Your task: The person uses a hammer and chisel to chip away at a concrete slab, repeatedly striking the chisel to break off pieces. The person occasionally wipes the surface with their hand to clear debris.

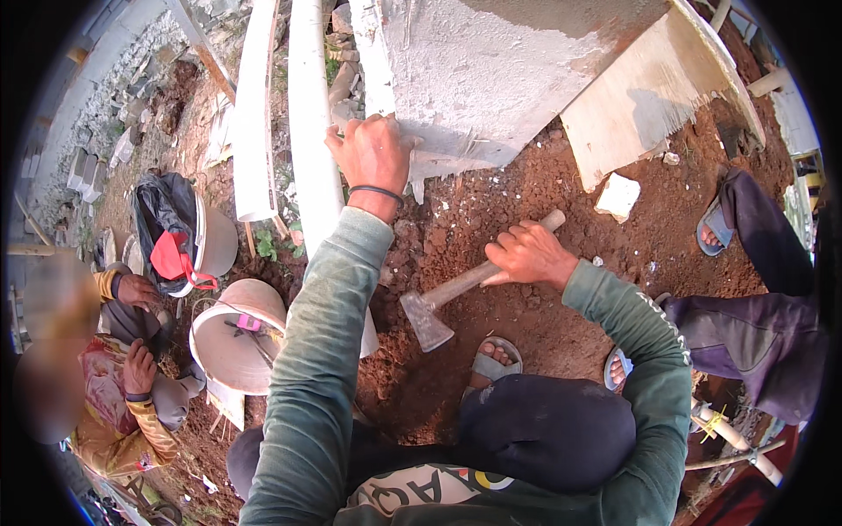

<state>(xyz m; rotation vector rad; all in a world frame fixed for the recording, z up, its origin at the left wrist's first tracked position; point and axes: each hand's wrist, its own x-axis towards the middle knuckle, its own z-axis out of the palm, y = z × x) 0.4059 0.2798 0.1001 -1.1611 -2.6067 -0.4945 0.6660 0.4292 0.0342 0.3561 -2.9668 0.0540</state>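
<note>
My right hand (531,254) is closed around the wooden handle of a hatchet (430,317). Its metal head points down and left, just above the reddish soil. Further up and left, my left hand (373,162) has its fingers curled over the near left corner of a large, rough grey-white board (491,88). A narrow white strip (373,53) runs along that board's left edge, down to my knuckles. The fingertips are partly hidden, and the board's lower edge looks ragged. Left of this hand lies a long white pipe (309,96), partly covered by my forearm.
A curved white trough-like piece (256,114) lies further left. Below it stand a bucket (237,337) with tools and another bucket (217,241) with a black bag. One person (132,377) sits at left; another person's legs (745,342) are at right. A plywood piece (649,96) leans at upper right.
</note>
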